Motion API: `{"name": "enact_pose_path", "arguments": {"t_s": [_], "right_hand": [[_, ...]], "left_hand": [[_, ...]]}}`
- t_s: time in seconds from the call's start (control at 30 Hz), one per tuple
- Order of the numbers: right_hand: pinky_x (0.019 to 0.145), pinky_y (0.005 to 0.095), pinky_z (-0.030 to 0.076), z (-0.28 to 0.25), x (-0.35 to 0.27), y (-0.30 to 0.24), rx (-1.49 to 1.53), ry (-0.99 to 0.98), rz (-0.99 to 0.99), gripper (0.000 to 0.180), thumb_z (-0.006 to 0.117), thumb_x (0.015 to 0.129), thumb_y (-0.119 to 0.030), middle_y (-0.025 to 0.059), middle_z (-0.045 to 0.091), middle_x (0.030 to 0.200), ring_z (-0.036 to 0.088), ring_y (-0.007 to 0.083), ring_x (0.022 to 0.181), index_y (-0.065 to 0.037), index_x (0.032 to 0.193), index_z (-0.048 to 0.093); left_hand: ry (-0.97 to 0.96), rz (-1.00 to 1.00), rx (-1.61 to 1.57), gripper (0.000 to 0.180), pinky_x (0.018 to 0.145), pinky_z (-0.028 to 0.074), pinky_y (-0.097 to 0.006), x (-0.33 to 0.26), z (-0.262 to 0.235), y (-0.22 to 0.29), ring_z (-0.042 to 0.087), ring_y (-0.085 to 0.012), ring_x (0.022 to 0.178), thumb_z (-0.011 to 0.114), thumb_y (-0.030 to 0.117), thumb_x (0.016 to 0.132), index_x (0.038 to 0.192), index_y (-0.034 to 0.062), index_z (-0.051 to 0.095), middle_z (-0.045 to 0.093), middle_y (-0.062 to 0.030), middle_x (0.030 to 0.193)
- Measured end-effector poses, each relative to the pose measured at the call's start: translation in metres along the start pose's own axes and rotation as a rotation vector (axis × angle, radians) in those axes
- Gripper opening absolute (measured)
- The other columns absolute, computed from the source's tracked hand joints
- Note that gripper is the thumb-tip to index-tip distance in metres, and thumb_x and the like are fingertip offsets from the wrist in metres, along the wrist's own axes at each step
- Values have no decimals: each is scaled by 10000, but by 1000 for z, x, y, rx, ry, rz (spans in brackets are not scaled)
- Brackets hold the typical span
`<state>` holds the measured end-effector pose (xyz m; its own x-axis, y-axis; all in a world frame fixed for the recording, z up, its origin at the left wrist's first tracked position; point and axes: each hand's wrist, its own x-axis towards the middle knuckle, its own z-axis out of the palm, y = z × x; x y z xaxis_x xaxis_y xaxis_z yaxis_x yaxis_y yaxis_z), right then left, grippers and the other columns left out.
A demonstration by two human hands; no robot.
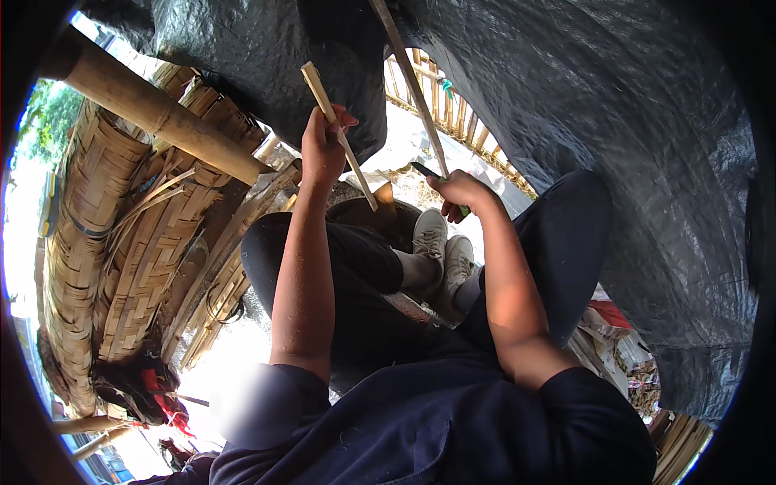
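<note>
My left hand [325, 145] is raised in front of me, its fingers closed round a pale split bamboo stick [349, 158]. The stick slants from upper left down toward a dark round container [356, 212] near my feet. My right hand [462, 192], to the right and a little lower, is closed on a knife [423, 170]. Its dark blade points to the upper left, and a bit of green handle shows under the fingers. A long thin wooden pole [411, 81] runs down behind or against the right hand; I cannot tell whether it touches.
Rolled woven bamboo mats [77, 267] stand at the left, under a thick bamboo pole [162, 113]. Dark plastic sheeting [647, 162] hangs overhead and along the right. Between my bent knees are my shoes [431, 236]. A bamboo fence [461, 109] stands beyond.
</note>
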<state>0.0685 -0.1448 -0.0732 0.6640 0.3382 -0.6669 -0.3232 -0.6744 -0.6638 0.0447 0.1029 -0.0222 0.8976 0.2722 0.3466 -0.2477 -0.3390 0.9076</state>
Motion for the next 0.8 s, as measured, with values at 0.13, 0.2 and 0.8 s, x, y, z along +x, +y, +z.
{"name": "enact_pose_path", "arguments": {"t_s": [0.13, 0.2, 0.8], "right_hand": [[429, 358, 526, 0, 1, 3, -3, -12, -18, 580, 492, 943, -448, 165, 640, 622, 624, 230, 460, 115, 837, 581], [428, 358, 526, 1, -3, -1, -8, -18, -20, 584, 492, 943, -449, 165, 640, 622, 625, 230, 461, 118, 832, 579], [403, 374, 470, 30, 20, -3, 90, 10, -102, 409, 398, 984, -292, 168, 632, 650, 604, 235, 446, 90, 892, 511]], "left_hand": [[12, -3, 25, 205, 840, 486, -320, -2, 5, -5, 639, -207, 930, 374, -89, 923, 1053, 8, 500, 628, -114, 950], [17, -26, 28, 204, 818, 486, -311, -2, 3, -11, 639, -200, 931, 399, -87, 911, 1055, 12, 504, 632, -104, 947], [128, -192, 192, 89, 690, 508, -293, -2, 10, -25, 676, -165, 809, 629, 21, 837, 897, -11, 571, 660, -96, 801]]}}
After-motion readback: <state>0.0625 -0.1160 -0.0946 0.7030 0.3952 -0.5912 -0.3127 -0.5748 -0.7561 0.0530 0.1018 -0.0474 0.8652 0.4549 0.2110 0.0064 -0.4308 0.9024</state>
